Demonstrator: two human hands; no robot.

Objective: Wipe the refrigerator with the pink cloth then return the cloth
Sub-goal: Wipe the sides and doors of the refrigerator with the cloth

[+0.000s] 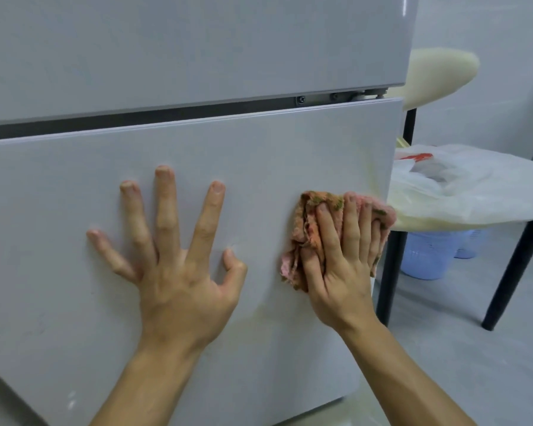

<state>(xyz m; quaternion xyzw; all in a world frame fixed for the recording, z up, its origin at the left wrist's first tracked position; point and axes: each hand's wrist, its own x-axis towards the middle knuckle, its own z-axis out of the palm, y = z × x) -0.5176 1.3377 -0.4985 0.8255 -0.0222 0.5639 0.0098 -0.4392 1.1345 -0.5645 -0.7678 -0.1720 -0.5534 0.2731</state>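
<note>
A left hand point(179, 272) rests flat, fingers spread apart, on a grey refrigerator point(259, 155) door; beside it the right hand point(342, 262), fingers together, presses a pink cloth point(305, 229) beneath them; beyond, a chair point(505, 216)

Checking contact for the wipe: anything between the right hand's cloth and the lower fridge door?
Nothing visible. The right hand presses the pink cloth flat against the lower door near its right edge; the left hand rests bare beside it.
</note>
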